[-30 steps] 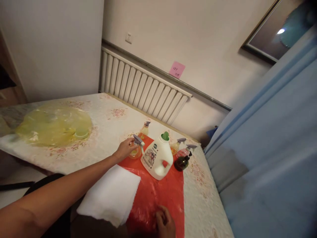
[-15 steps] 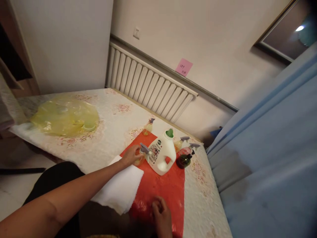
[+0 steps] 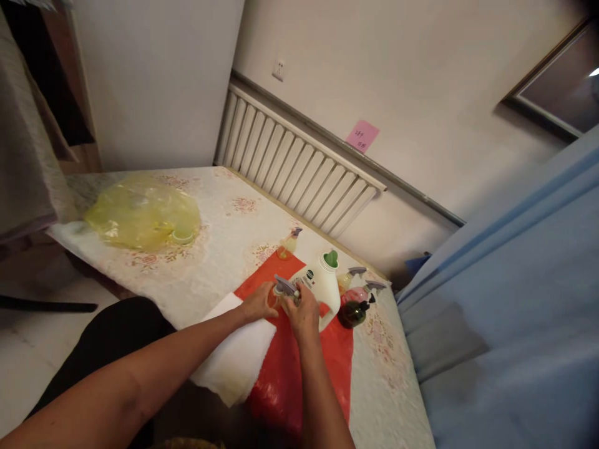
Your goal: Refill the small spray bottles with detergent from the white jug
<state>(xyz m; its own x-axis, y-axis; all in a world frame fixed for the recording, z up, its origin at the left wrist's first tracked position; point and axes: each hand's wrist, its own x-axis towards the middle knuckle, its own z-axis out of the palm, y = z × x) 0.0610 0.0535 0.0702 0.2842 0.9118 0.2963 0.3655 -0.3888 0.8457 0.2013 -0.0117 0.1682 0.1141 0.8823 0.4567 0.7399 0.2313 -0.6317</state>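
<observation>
My left hand (image 3: 261,303) is closed around the body of a spray bottle (image 3: 285,287) with a grey trigger head. At the head's nozzle end, my right hand (image 3: 303,313) has its fingers closed on the same bottle. The bottle's body is mostly hidden by my hands. Right behind them stands a large cream jug (image 3: 326,284) with a handle and a green piece in its uncapped mouth. A red mat (image 3: 274,390) lies beneath, and a folded white towel (image 3: 238,358) rests by my left forearm.
Behind the jug are spray bottles (image 3: 358,293) and a dark green pump bottle (image 3: 354,313). Another spray bottle (image 3: 287,244) stands at the mat's far corner. A yellow plastic bag (image 3: 140,212) lies on the flowered tablecloth (image 3: 224,243). A radiator (image 3: 299,159) and blue curtain (image 3: 505,299) border the table.
My right hand has come up from the near part of the mat to the spray bottle's head. My left hand stays on the bottle. The view has shifted slightly.
</observation>
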